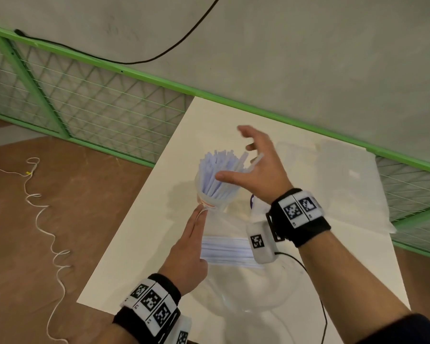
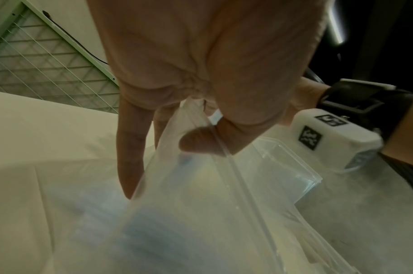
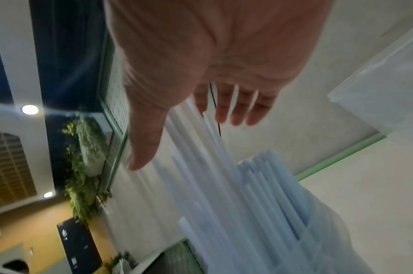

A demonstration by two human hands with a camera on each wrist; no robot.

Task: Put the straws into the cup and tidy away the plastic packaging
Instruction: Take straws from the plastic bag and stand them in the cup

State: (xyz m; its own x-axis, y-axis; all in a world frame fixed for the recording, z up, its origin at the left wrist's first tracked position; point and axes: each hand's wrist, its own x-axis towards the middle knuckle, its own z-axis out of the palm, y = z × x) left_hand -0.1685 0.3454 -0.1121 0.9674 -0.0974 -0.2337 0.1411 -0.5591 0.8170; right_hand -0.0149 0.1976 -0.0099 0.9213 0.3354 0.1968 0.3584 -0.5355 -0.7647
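Straws fanned in the cup, tipping risk

On the surface [image 1: 139, 244] the bag [image 1: 231, 249] lies with straws left inside; the cup [image 1: 210, 198] stands full of straws [image 1: 219, 170]. The right hand [image 1: 256, 167], grip spread wide and empty, could knock them over; the left hand [image 1: 184, 249] pinches the bag's edge, and a tug might topple the cup.
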